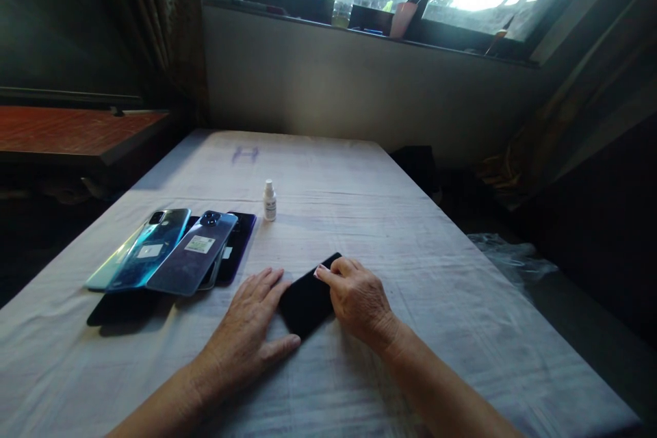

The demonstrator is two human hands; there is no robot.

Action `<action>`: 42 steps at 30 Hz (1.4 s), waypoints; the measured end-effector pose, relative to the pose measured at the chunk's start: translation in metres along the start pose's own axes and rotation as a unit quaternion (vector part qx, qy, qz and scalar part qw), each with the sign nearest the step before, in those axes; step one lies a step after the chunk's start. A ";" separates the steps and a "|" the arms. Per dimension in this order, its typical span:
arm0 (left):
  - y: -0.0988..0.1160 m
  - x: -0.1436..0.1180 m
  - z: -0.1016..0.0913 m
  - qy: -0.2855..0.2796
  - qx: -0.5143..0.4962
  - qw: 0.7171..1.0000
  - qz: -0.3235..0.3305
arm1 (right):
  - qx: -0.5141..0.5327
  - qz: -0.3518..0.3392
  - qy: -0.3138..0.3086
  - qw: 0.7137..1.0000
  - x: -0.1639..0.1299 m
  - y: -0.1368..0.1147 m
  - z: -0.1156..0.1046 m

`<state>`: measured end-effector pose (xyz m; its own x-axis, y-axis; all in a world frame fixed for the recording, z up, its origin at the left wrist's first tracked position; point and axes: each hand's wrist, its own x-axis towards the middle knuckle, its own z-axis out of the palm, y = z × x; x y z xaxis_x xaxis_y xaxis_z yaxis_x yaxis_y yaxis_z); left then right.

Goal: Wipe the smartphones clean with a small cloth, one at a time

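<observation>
A smartphone [306, 304] with a dark, blank screen lies flat and slanted on the white cloth between my hands. My left hand [246, 321] rests beside its left end, fingers stretched out, with the index finger and thumb touching its edges. My right hand [362, 301] is closed at the far right part of the screen, pinching a small white wipe [319, 271]; most of the wipe is hidden by the fingers. A small white bottle [269, 202] with its cap on stands upright beyond the phone.
Several phones lie in an overlapping pile at the left, including a blue phone [154, 250] and a grey-purple phone [195, 256], both back up with labels. The white tablecloth [410, 274] covers the table. A clear plastic bag [508, 256] lies past its right edge.
</observation>
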<state>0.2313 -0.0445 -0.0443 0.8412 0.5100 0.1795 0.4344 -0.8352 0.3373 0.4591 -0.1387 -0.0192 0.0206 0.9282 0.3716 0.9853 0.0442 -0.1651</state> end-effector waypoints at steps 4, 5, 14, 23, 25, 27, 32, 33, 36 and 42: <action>0.001 0.000 0.000 0.000 -0.005 1.000 0.000 | -0.016 0.027 0.015 0.999 0.000 0.008 0.000; 0.001 0.000 0.000 0.001 -0.005 1.000 0.001 | -0.013 0.023 0.017 1.000 0.000 0.007 0.000; -0.003 -0.001 -0.002 0.002 -0.019 1.000 0.008 | 0.008 0.002 0.019 1.000 0.000 0.001 0.000; -0.006 0.004 -0.008 -0.006 -0.033 0.999 0.016 | 0.009 0.032 0.034 0.999 -0.004 0.023 0.000; -0.006 0.004 -0.006 0.001 -0.031 0.999 0.020 | 0.026 0.009 0.025 0.999 -0.006 0.013 0.000; -0.006 0.004 -0.005 0.006 -0.028 0.999 0.021 | 0.039 -0.014 0.020 0.999 -0.007 0.004 -0.001; -0.004 0.004 -0.005 0.009 -0.029 0.999 0.016 | 0.041 -0.039 0.010 0.998 -0.009 -0.001 -0.004; -0.003 0.005 -0.005 0.011 -0.030 0.999 0.012 | 0.035 -0.029 0.010 0.999 -0.009 0.002 -0.004; -0.002 0.006 -0.008 0.005 -0.035 0.999 0.008 | 0.009 0.020 0.013 1.000 -0.008 0.015 -0.004; -0.003 0.006 -0.009 -0.003 -0.036 0.999 0.012 | 0.021 -0.005 0.021 1.000 -0.009 0.010 -0.002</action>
<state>0.2323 -0.0372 -0.0364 0.8530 0.4884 0.1839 0.3898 -0.8305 0.3979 0.4689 -0.1475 -0.0224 0.0184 0.9109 0.4122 0.9776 0.0701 -0.1986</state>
